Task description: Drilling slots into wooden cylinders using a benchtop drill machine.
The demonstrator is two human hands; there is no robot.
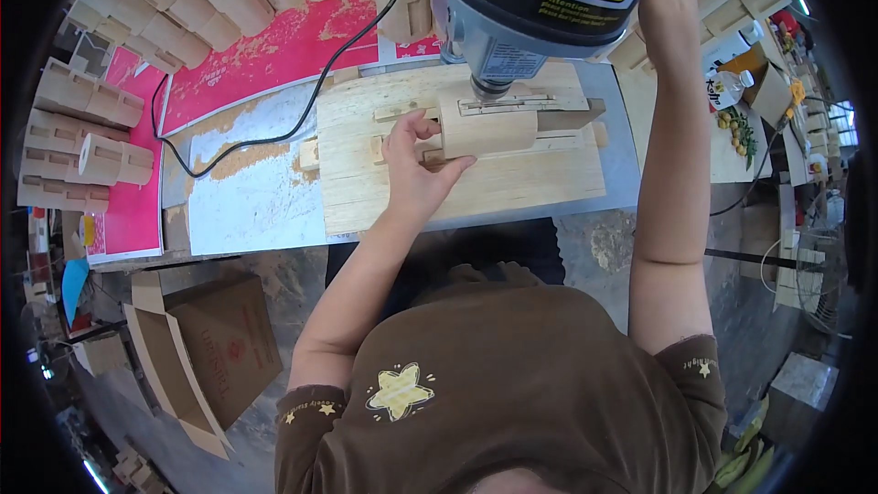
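Observation:
A pale wooden cylinder lies sideways on a wooden board, with a narrow slotted strip along its top. My left hand grips its left end, thumb on the near side and fingers curled at the end face. Directly above the cylinder hangs the drill press, its chuck close to the slotted strip; whether a bit touches the wood is hidden. A flat wooden bar sticks out of the cylinder's right end. My right hand is raised at the right of the drill head, its fingers hidden from sight.
Stacked wooden cylinders line the back and left over a red sheet with sawdust. A black cable loops across the table at left. An open cardboard box stands on the floor. A bottle stands at right.

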